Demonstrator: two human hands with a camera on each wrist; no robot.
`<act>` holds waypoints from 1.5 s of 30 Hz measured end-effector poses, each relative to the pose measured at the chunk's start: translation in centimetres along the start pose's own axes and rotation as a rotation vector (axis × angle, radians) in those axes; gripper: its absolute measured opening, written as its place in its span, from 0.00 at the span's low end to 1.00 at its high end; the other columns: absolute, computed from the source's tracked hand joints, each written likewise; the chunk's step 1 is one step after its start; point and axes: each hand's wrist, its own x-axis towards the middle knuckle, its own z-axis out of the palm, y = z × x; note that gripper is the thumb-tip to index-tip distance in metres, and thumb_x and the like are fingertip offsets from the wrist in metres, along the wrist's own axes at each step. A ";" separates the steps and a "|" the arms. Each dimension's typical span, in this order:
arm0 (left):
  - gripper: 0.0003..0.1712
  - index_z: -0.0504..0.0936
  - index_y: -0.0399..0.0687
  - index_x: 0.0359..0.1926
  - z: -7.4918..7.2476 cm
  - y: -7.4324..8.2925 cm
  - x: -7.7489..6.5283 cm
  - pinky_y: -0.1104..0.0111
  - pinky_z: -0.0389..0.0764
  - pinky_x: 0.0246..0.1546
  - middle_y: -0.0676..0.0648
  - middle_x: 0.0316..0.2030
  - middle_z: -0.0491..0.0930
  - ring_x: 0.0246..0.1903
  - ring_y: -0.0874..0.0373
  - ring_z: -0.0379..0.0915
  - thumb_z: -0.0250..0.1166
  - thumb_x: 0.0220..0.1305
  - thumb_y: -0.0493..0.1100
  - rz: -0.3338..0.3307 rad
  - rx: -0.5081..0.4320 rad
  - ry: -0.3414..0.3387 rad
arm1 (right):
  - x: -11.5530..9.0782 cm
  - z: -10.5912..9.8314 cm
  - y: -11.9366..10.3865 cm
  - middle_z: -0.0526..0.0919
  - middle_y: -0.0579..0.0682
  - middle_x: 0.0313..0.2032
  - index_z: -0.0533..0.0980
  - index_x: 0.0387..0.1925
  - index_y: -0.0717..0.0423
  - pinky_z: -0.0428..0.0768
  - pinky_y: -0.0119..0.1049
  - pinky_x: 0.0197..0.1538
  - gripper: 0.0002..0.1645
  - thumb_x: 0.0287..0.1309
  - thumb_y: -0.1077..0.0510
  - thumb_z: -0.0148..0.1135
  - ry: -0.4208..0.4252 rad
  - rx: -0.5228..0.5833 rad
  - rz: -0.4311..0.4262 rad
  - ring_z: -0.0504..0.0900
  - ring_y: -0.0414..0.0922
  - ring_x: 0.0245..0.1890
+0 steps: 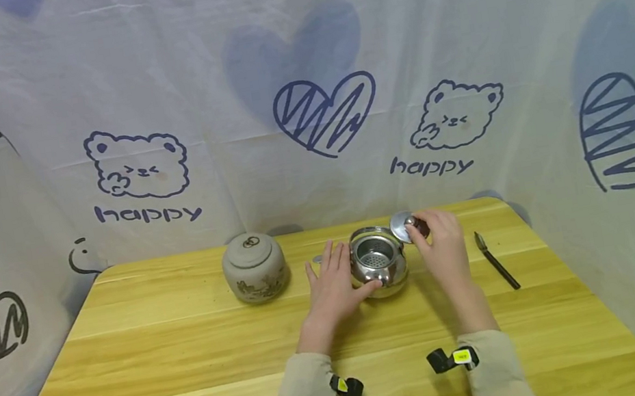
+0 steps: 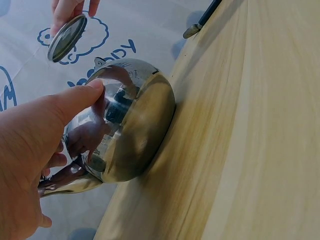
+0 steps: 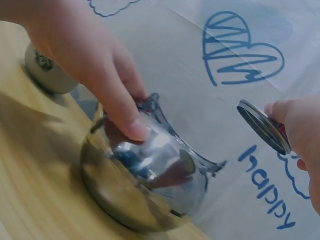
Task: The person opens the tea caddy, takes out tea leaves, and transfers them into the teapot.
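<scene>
Wooden table (image 1: 196, 376): shiny silvery teapot (image 2: 130, 122), strainer (image 1: 377, 258) inside.

A lidded jar (image 1: 256, 275) and dark-handled tool (image 1: 500, 267) rest on a wooden table (image 1: 162, 361) — heart-printed cloth (image 1: 199, 78) behind.

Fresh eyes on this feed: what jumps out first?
Probably the shiny teapot near the far edge of the table, open with a perforated strainer inside, the left hand holding it. Right of it in the head view, the right hand pinches the round lid. Behind, blue hearts mark the white cloth.
</scene>
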 end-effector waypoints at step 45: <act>0.61 0.50 0.46 0.77 0.3 -0.1 0.0 0.38 0.35 0.72 0.47 0.77 0.48 0.78 0.53 0.31 0.60 0.54 0.75 -0.003 -0.001 0.001 | -3.7 1.5 7.7 0.81 0.64 0.46 0.79 0.45 0.66 0.71 0.55 0.56 0.17 0.61 0.56 0.65 -0.229 -0.152 0.301 0.73 0.60 0.50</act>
